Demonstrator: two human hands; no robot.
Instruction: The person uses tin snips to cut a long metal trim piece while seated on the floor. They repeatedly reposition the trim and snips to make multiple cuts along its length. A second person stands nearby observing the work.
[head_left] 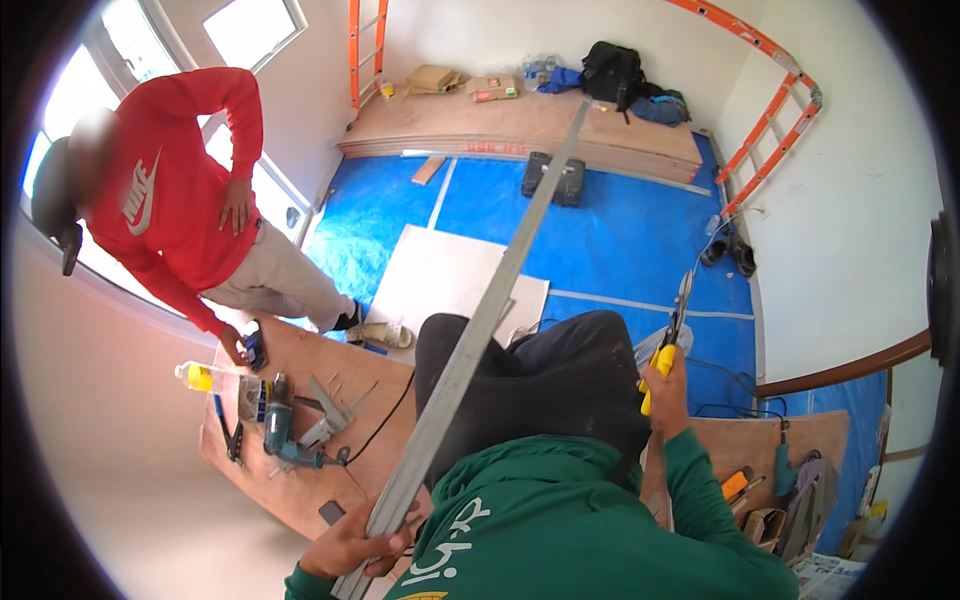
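My left hand [355, 540] is closed around the lower end of a long grey metal channel [495, 300], which slants up and forward across my dark-trousered legs. My right hand [666, 390] grips yellow-handled metal snips [678, 318] upright beside my right leg, their blades upward. On the plywood board [300, 500] at my left lie a teal drill [282, 435], a grey metal tool [325, 420], a blue-handled tool [228, 435] and a plastic bottle [210, 377]. A second teal power tool [785, 465] and other items are on a board at my right.
A co-worker in red [190, 190] stands left, one hand on a dark object [255, 345]. Blue sheeting [620, 250] covers the floor, with a pale panel [410, 270] and black case [552, 180]. Stacked plywood [400, 130] holding bags lies behind. An orange ladder [760, 150] leans right.
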